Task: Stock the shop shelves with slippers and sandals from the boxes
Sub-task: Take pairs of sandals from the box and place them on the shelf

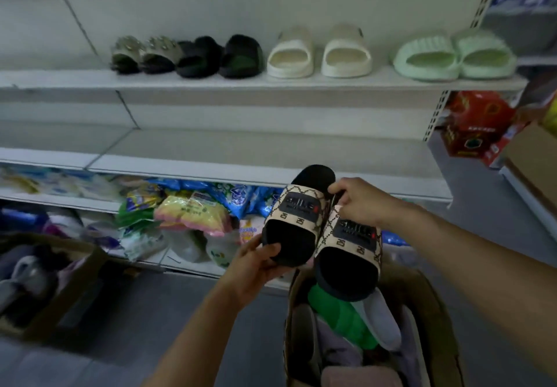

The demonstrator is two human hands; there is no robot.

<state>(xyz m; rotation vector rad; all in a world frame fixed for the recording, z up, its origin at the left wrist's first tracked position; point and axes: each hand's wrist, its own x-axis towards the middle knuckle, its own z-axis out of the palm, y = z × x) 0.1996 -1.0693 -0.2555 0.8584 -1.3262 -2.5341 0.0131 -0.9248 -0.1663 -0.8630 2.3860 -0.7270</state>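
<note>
1. While both hands are closed on it, the pair of black-soled slides with beige lattice-print straps and dark "SMILE" patches (321, 230) is held in the air in front of the shelving, above the open cardboard box at the lower right (434, 302).
2. Left hand (256, 266): grips the heel end of the left-side slide, thumb on the black footbed.
3. Right hand (358, 201): fingers pinched at the toe end of the right-side slide, where the two slides meet.
4. Cardboard box, lower right: holds mixed footwear, including a bright green slipper (340, 317) and a pale grey slipper (381, 323), directly under the held pair.
5. White metal upper shelf (90, 81): four pairs in a row, left to right: grey-green studded slides (144, 53), black furry slippers (220, 56), cream moulded foam slides (319, 52), mint-green ridged foam slides (455, 55).
6. White middle shelf (211, 151): bare, just behind the held pair.
7. Lowest shelf: a heap of colourful plastic packets (187, 209), blue, yellow and green.
8. Second cardboard box, lower left (60, 296): on the grey floor, contains dark and grey footwear; details blurred.
9. Red printed cartons (473, 124): right of the shelf upright.
</note>
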